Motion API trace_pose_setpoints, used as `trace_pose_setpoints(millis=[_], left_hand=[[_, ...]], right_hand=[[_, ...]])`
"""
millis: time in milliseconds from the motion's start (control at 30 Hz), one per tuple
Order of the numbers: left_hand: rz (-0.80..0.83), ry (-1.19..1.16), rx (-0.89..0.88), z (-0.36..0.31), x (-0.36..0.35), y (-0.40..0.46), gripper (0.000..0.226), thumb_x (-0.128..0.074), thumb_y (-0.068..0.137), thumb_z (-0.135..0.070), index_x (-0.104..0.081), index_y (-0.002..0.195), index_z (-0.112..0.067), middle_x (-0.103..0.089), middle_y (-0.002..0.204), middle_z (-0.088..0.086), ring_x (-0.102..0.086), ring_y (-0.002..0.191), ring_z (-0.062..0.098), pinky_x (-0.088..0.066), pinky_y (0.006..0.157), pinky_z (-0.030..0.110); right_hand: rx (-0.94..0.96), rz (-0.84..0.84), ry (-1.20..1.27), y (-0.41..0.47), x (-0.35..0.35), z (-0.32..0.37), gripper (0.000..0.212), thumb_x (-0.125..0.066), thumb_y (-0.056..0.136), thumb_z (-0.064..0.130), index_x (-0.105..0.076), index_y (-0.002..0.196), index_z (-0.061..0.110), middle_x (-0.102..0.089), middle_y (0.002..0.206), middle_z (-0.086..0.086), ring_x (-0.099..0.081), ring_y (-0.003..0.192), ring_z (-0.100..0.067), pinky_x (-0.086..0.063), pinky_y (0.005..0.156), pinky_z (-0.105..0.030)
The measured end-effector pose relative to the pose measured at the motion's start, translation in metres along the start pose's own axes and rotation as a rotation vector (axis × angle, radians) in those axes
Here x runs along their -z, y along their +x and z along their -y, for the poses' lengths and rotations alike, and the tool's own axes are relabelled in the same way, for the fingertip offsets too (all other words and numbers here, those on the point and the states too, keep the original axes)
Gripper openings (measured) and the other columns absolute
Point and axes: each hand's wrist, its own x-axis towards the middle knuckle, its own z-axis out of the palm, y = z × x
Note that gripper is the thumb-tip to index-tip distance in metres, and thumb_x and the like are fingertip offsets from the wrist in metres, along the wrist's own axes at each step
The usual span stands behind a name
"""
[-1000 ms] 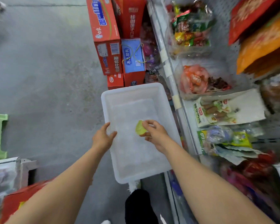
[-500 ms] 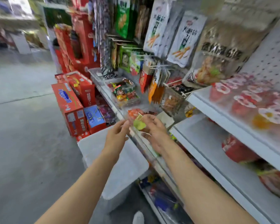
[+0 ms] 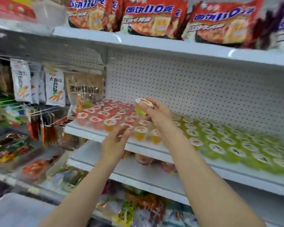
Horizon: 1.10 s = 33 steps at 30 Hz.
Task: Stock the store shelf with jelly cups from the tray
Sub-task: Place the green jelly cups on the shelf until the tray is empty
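The cup (image 3: 140,108) hangs above the shelf (image 3: 95,134), over the red and orange rows, pinched in your right hand (image 3: 157,114). It looks light, thin-walled and slick: hold its sides, not the foil lid. Your left hand (image 3: 115,140) hovers empty, fingers relaxed, at the shelf's front edge.

tray (image 3: 15,210) cut off, left hand (image 3: 115,141) blurred

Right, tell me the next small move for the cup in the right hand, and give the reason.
Probably carry it a little to the right and set it down upright among the green jelly cups. The right hand holds a yellow-green jelly cup above the shelf, over the red cups and orange cups. The left hand holds nothing.
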Motion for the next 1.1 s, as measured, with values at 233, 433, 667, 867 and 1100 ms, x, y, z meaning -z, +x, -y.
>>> trace_pose_setpoints(millis=[233, 433, 667, 867, 1100], left_hand=[[0.289, 0.275, -0.358, -0.043, -0.187, -0.042, 0.047, -0.051, 0.091, -0.053, -0.066, 0.124, -0.023, -0.066, 0.122, -0.001, -0.057, 0.117, 0.019, -0.042, 0.101, 0.034], [0.424, 0.266, -0.457, -0.076, -0.315, -0.066, 0.049, -0.062, 0.082, -0.053, -0.069, 0.119, -0.022, -0.070, 0.116, 0.000, -0.062, 0.110, 0.024, -0.044, 0.098, 0.037], [0.532, 0.337, -0.431, -0.115, -0.412, -0.086, 0.051, -0.077, 0.073, -0.052, -0.070, 0.118, -0.028, -0.071, 0.115, -0.001, -0.059, 0.114, 0.023, -0.045, 0.097, 0.034], [0.555, 0.486, -0.447, -0.131, -0.467, -0.104, 0.057, -0.072, 0.072, -0.063, -0.065, 0.123, -0.037, -0.064, 0.121, 0.002, -0.044, 0.127, 0.024, -0.039, 0.100, 0.035], [0.533, 0.596, -0.384, -0.135, -0.493, -0.113, 0.060, -0.067, 0.075, -0.066, -0.061, 0.126, -0.034, -0.063, 0.124, 0.006, -0.035, 0.133, 0.024, -0.035, 0.100, 0.035]], right_hand=[[0.091, -0.272, -0.158, -0.034, 0.192, 0.050, 0.044, -0.083, 0.079, 0.034, -0.067, 0.119, 0.025, -0.070, 0.116, 0.003, -0.065, 0.092, -0.011, -0.050, 0.074, -0.025], [0.107, -0.464, -0.265, -0.066, 0.343, 0.066, 0.028, -0.082, 0.080, 0.029, -0.067, 0.104, 0.031, -0.069, 0.109, 0.003, -0.063, 0.087, -0.012, -0.050, 0.072, -0.025], [0.025, -0.601, -0.359, -0.100, 0.469, 0.048, 0.038, -0.083, 0.079, 0.031, -0.066, 0.112, 0.025, -0.069, 0.106, 0.002, -0.064, 0.086, -0.010, -0.053, 0.069, -0.024], [-0.040, -0.666, -0.381, -0.125, 0.543, 0.033, 0.034, -0.083, 0.080, 0.025, -0.065, 0.109, 0.020, -0.068, 0.100, 0.004, -0.063, 0.084, -0.008, -0.053, 0.077, -0.028], [-0.199, -0.635, -0.527, -0.134, 0.592, -0.015, 0.051, -0.088, 0.072, 0.037, -0.066, 0.116, 0.021, -0.069, 0.109, 0.003, -0.067, 0.101, -0.017, -0.055, 0.093, -0.041]])
